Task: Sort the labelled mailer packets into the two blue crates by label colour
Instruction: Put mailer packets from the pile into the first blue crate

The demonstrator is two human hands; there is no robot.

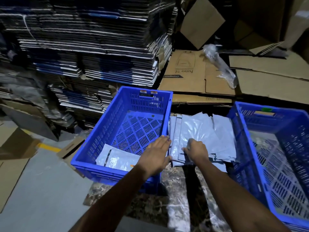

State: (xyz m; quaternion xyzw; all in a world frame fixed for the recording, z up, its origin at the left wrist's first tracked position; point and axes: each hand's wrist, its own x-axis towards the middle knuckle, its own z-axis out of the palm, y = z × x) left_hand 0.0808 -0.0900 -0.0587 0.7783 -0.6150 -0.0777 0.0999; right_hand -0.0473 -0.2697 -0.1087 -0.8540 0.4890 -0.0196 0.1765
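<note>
- Two blue crates are seen on a dark marbled worktop [177, 206]: the left crate [93, 144] at about 10 o'clock from the hands, the right crate [250, 148] at about 3 o'clock.
- A pile of grey mailer packets [209, 131] is spread between the two crates, touching or just beside both walls; no label colours can be read on it.
- One packet [115, 158] is laid in the near corner of the left crate, with a small orange mark at its near edge.
- The left hand [156, 155] is held flat over the near right rim of the left crate, fingers straight and pointing toward 12 o'clock; its grip is slack and nothing is held, though the fingertips reach the left edge of the pile.
- The right hand [197, 152] is set on the near part of the pile, fingers curled down into the packets; whether a packet is actually pinched cannot be told.
- Stacks of flattened cartons [83, 47] are piled at 11 o'clock, loose brown cardboard sheets [192, 76] at 1 o'clock, with crumpled clear plastic wrap [220, 64] lying on them.
- The grey floor [41, 190] is visible at 8 o'clock.
</note>
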